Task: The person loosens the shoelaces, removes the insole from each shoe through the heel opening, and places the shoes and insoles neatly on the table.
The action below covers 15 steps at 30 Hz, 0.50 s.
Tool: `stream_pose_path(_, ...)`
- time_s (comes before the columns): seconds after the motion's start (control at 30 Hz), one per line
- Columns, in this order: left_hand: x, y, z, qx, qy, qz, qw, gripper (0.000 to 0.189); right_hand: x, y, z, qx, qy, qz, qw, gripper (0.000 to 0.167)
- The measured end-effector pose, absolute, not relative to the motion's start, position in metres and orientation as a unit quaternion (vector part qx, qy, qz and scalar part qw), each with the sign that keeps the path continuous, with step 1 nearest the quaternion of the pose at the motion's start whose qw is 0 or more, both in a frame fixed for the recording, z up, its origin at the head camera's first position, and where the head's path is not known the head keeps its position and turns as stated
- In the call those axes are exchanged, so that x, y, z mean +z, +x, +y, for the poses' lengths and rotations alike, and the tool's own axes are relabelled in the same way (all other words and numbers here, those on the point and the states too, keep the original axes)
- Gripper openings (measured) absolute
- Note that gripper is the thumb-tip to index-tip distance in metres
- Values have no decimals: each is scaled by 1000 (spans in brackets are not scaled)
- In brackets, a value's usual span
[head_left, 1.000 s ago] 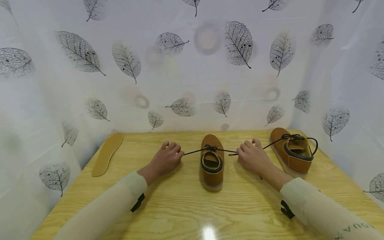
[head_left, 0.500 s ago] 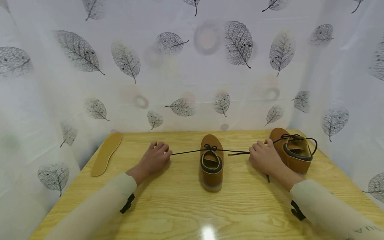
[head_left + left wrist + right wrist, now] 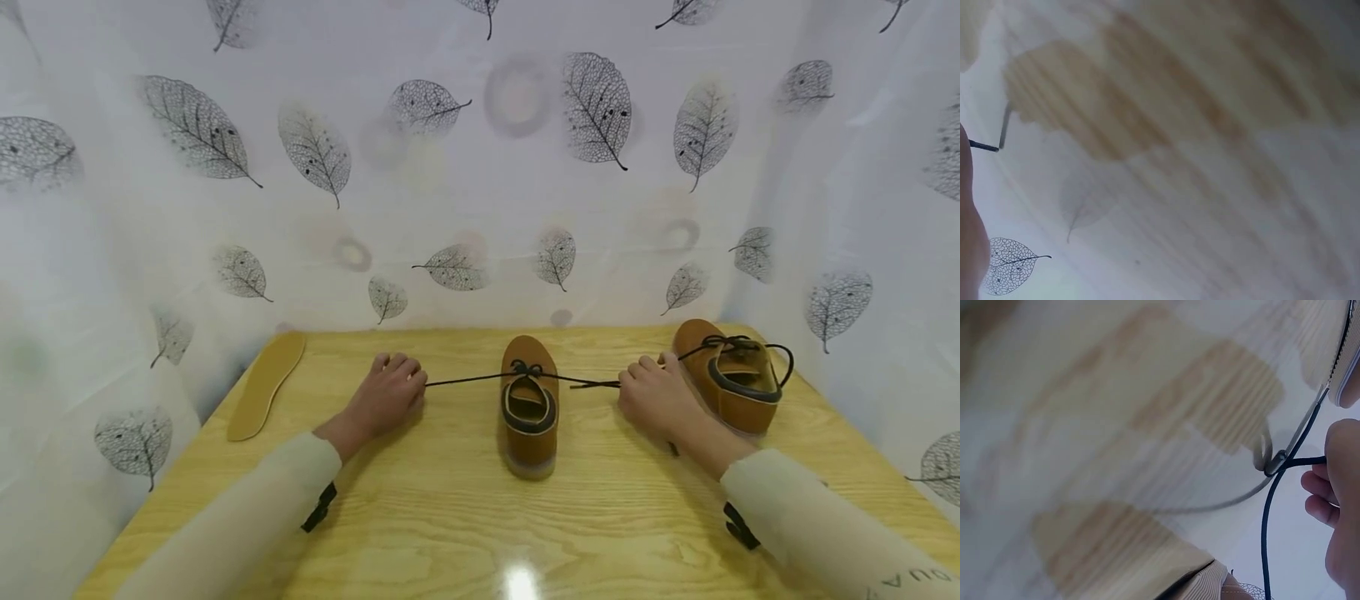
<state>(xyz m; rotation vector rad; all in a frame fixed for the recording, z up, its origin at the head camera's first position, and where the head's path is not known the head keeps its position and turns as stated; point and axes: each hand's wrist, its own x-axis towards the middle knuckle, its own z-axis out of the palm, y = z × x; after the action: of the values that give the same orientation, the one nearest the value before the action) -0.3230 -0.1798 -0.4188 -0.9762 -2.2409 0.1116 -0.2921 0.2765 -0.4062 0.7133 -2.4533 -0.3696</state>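
A brown lace-up shoe (image 3: 534, 446) with a dark padded collar stands upright mid-table, toe pointing away. Its black lace is knotted over the tongue, with small loops at the knot. To the left of it, my left hand (image 3: 382, 396) pinches one lace end (image 3: 465, 382), drawn straight. My right hand (image 3: 654, 398) grips the other lace end (image 3: 573, 379) on the opposite side, close beside the second shoe. In the right wrist view, the curled fingers of that hand (image 3: 1344, 487) hold a black lace (image 3: 1307, 461). The left wrist view catches only an edge of the hand (image 3: 972, 237).
The second brown shoe (image 3: 750, 410) stands at the back right, its black lace (image 3: 787, 358) looping out at the side. A tan insole (image 3: 266, 387) lies at the back left of the wooden table (image 3: 450, 533). A leaf-patterned curtain (image 3: 480, 192) hangs behind and at the sides.
Both hands have moved outward from the middle shoe, drawing longer stretches of lace to each side. Over the last half second they have stayed almost still. The shoes have kept their places.
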Motion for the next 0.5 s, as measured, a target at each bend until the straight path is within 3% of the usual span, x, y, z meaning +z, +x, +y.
stream_pose_path(0.2,-418,-320,-178,20,-336,-891,305,12,-403,-292,276,-108,249,-921,280,17)
stream_pose_path(0.5,-419,-320,-172,-8,-331,-898,289,13,-404,-292,276,-60,245,-905,343,20)
